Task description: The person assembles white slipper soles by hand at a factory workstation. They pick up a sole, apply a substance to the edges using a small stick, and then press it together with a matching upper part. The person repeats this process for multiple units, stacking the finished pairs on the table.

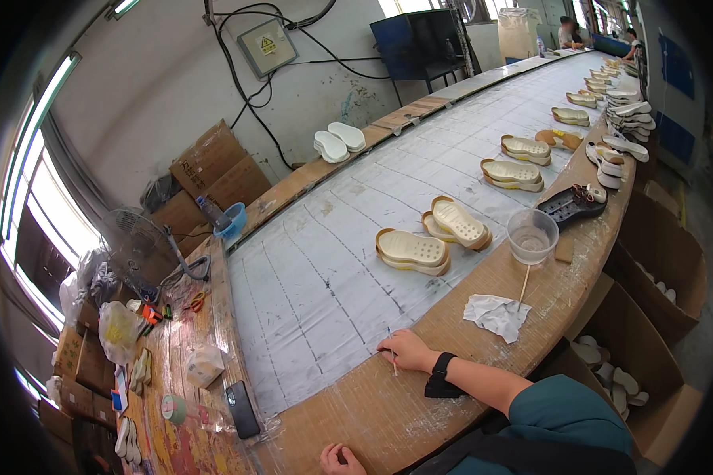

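My right hand [406, 351] rests at the near edge of the pale conveyor belt [317, 277], fingers pinched around something thin and light that is too small to name. Down at the lower edge, my left hand [341, 460] is curled closed over the brown board, with nothing visible in it. Beyond the right hand, cream shoe soles with tan rims lie on the belt: a single-looking sole [412, 251] and an overlapping pair [456, 223]. Right of them, a crumpled white cloth [497, 317] lies under a thin wooden stick [524, 285], beside a clear plastic cup [532, 237].
More soles [512, 174] line the belt's far right. A black sole [572, 205] and stacked white soles [631, 119] sit on the right ledge, above cardboard boxes [650, 372] of soles. At left are a phone [242, 409], tape roll [174, 408] and fan [139, 245].
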The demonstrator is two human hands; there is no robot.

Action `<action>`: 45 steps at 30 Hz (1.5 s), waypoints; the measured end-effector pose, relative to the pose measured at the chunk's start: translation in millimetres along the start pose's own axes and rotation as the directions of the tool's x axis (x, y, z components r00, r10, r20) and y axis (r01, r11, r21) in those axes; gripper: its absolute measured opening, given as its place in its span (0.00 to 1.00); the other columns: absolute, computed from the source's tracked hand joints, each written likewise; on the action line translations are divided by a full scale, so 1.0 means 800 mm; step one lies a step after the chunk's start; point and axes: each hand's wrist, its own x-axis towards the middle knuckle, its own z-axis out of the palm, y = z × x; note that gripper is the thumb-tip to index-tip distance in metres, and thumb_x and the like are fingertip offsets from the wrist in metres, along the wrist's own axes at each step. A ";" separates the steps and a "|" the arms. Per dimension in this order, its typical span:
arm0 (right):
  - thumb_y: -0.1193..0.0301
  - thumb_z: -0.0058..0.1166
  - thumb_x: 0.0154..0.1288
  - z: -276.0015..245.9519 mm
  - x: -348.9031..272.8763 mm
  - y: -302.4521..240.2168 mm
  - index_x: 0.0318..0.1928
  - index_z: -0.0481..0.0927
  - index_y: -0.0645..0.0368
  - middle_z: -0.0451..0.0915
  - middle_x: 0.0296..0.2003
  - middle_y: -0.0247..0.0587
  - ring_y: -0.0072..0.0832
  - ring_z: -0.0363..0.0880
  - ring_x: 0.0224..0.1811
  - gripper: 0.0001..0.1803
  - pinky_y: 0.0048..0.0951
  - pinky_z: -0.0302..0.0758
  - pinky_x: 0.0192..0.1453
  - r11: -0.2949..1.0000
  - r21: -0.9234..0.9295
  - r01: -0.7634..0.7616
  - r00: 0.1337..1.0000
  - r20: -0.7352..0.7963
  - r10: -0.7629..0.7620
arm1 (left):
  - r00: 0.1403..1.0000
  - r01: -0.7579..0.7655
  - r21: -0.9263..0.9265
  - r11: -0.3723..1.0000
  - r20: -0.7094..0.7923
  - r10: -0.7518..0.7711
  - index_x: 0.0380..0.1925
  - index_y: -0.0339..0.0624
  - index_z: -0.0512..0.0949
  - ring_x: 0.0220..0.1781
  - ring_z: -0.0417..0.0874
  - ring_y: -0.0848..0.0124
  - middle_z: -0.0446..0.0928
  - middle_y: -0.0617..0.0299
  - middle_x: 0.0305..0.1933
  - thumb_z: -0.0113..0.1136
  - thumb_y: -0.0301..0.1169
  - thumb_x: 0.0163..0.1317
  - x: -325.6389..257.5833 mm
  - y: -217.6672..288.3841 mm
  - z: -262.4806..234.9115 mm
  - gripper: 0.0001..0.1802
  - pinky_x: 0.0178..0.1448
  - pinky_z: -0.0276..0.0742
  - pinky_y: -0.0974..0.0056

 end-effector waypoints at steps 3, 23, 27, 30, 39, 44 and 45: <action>0.69 0.49 0.51 -0.004 -0.001 0.002 0.33 0.78 0.55 0.76 0.24 0.40 0.36 0.72 0.34 0.08 0.33 0.64 0.44 1.000 -0.009 0.004 1.000 0.000 -0.004 | 1.000 0.000 0.014 1.000 0.005 0.000 0.30 0.36 0.76 0.45 0.72 0.56 0.73 0.50 0.39 0.57 0.27 0.49 -0.001 0.003 0.001 0.08 0.52 0.65 0.58; 0.70 0.50 0.46 -0.023 0.003 0.015 0.28 0.78 0.57 0.76 0.24 0.43 0.41 0.73 0.31 0.08 0.38 0.68 0.37 0.999 0.037 0.020 1.000 0.022 -0.021 | 0.998 0.033 0.060 0.998 -0.060 -0.030 0.25 0.37 0.76 0.41 0.73 0.59 0.73 0.54 0.36 0.55 0.22 0.46 -0.011 0.002 0.022 0.04 0.45 0.68 0.60; 0.72 0.52 0.46 -0.037 0.003 0.001 0.28 0.78 0.58 0.76 0.24 0.44 0.41 0.72 0.29 0.06 0.37 0.68 0.36 0.997 0.066 0.041 0.999 -0.012 -0.040 | 0.993 0.036 0.128 0.991 -0.116 -0.021 0.24 0.43 0.77 0.40 0.74 0.61 0.75 0.60 0.35 0.58 0.26 0.45 -0.009 0.007 0.015 0.04 0.44 0.67 0.60; 0.74 0.53 0.46 -0.050 0.000 0.001 0.29 0.78 0.58 0.77 0.25 0.43 0.40 0.72 0.30 0.07 0.36 0.68 0.36 1.000 -0.005 0.016 1.000 -0.024 -0.016 | 0.990 0.064 0.093 0.994 -0.129 -0.052 0.24 0.44 0.78 0.40 0.74 0.61 0.75 0.61 0.35 0.58 0.27 0.45 -0.007 0.018 0.012 0.04 0.44 0.67 0.60; 0.75 0.54 0.45 -0.049 0.004 -0.015 0.30 0.78 0.59 0.77 0.26 0.43 0.39 0.73 0.30 0.07 0.34 0.69 0.36 0.999 0.040 0.015 1.000 0.009 -0.016 | 0.988 0.072 0.050 0.996 -0.137 -0.065 0.24 0.45 0.78 0.39 0.74 0.61 0.75 0.61 0.35 0.58 0.27 0.44 -0.012 0.014 0.010 0.04 0.43 0.67 0.60; 0.75 0.54 0.46 -0.053 0.004 -0.016 0.30 0.79 0.59 0.77 0.25 0.43 0.39 0.73 0.30 0.07 0.34 0.69 0.36 0.999 0.022 0.023 1.000 0.003 -0.023 | 0.989 0.051 0.045 0.998 -0.139 -0.044 0.24 0.45 0.77 0.40 0.74 0.61 0.75 0.61 0.34 0.59 0.27 0.44 -0.010 0.014 0.010 0.04 0.43 0.66 0.60; 0.75 0.54 0.46 -0.054 0.003 -0.018 0.30 0.79 0.59 0.77 0.25 0.43 0.40 0.73 0.30 0.07 0.34 0.69 0.36 1.000 0.024 0.020 1.000 0.006 -0.021 | 0.989 0.052 0.045 0.998 -0.137 -0.046 0.24 0.45 0.77 0.40 0.74 0.61 0.75 0.61 0.34 0.59 0.27 0.44 -0.010 0.014 0.010 0.04 0.43 0.66 0.60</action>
